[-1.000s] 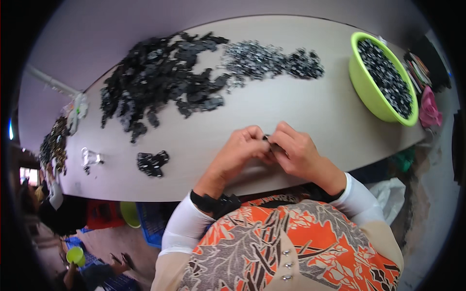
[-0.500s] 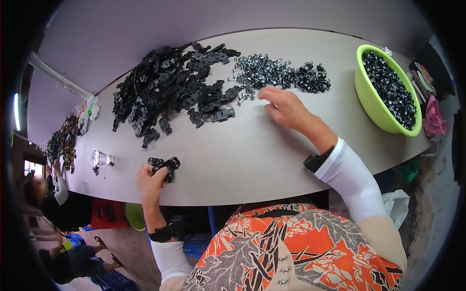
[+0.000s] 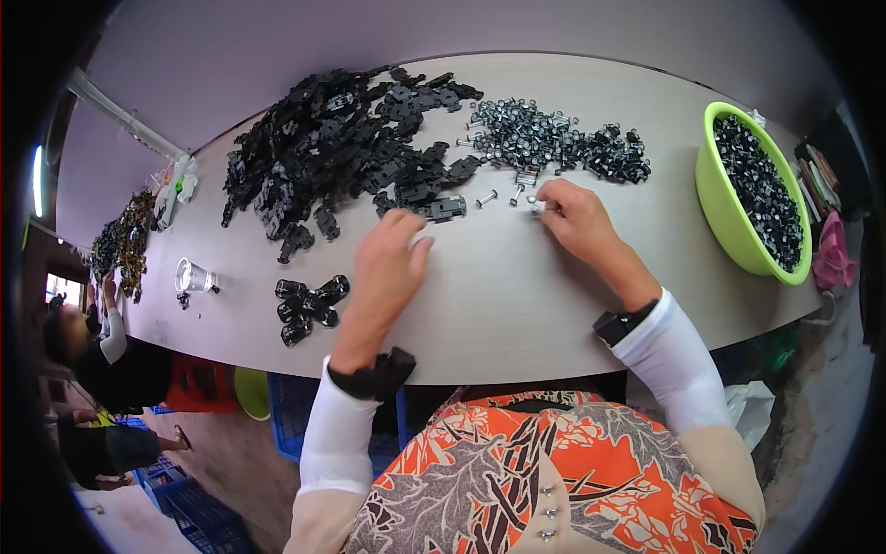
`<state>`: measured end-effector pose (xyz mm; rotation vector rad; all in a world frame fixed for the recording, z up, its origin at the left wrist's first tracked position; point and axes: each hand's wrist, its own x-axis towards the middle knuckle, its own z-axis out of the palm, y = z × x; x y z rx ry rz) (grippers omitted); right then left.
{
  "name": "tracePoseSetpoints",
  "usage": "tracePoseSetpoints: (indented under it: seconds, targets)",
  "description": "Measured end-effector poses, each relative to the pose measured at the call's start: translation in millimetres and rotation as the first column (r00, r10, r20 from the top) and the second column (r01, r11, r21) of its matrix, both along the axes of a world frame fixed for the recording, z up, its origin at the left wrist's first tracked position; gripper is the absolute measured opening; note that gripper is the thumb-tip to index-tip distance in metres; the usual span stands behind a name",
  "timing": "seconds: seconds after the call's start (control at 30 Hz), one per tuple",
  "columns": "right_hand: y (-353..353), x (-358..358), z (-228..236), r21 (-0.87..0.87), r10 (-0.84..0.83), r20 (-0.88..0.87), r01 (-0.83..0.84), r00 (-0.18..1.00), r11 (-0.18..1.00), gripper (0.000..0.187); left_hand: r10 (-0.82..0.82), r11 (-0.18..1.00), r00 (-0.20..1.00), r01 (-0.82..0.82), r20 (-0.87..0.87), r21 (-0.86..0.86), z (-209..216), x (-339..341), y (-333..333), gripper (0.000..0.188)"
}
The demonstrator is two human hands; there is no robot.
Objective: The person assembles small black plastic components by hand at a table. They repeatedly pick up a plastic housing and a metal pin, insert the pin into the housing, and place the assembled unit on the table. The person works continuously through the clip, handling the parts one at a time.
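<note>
My left hand (image 3: 388, 268), slightly blurred, is over the table with thumb and fingers apart and nothing visible in it. Its fingertips are close to the near edge of a heap of black toy-car chassis (image 3: 323, 138). Thumb and fingers of my right hand (image 3: 583, 222) are closed on a small wheel axle (image 3: 536, 209), mostly hidden by the fingertips. Two loose wheel axles, one of them a short rod with a wheel at each end (image 3: 486, 198), lie just left of it. Beyond is a pile of wheel axles (image 3: 526, 134). A small group of assembled chassis (image 3: 309, 305) sits left of my left hand.
On the right stands a lime-green basin (image 3: 715, 217) full of wheel axles. A clear plastic cup (image 3: 192, 276) lies at the left. Further left, a person (image 3: 111, 360) works beside another heap of parts (image 3: 134, 240). Blue crates (image 3: 198, 517) are on the floor.
My left hand has let go of the assembled chassis and moved right and away toward the chassis heap. My right hand has drawn slightly nearer, and several axles now lie apart from the pile.
</note>
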<state>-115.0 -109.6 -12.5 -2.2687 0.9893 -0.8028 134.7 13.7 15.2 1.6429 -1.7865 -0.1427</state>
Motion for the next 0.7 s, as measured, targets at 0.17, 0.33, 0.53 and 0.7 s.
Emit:
tracePoseSetpoints:
  seconds: [0.17,0.33,0.53,0.7]
  targets:
    - [15.2,-40.6,0.0,0.444,-0.105,0.082,0.058,0.991,0.894,0.019,0.013,0.982,0.962,-0.063,0.272,0.178,-12.1,-25.2,-47.6,0.031]
    - [31.8,-58.9,8.8,0.218,-0.116,0.03,0.107,0.993,0.97,0.024,-0.01,0.946,0.976,-0.06,0.217,0.317,-13.3,-31.1,-53.0,0.032]
    - [37.7,-66.6,16.4,0.133,-0.147,-0.07,0.155,0.987,0.979,0.029,0.023,0.967,0.987,0.019,-0.16,0.253,-14.9,-46.4,-40.0,0.024]
    - [31.6,-63.0,6.6,0.008,-0.015,-0.083,0.015,0.996,1.0,0.023,0.15,0.856,0.553,0.342,-0.819,0.388,-5.0,-67.8,-29.1,0.018]
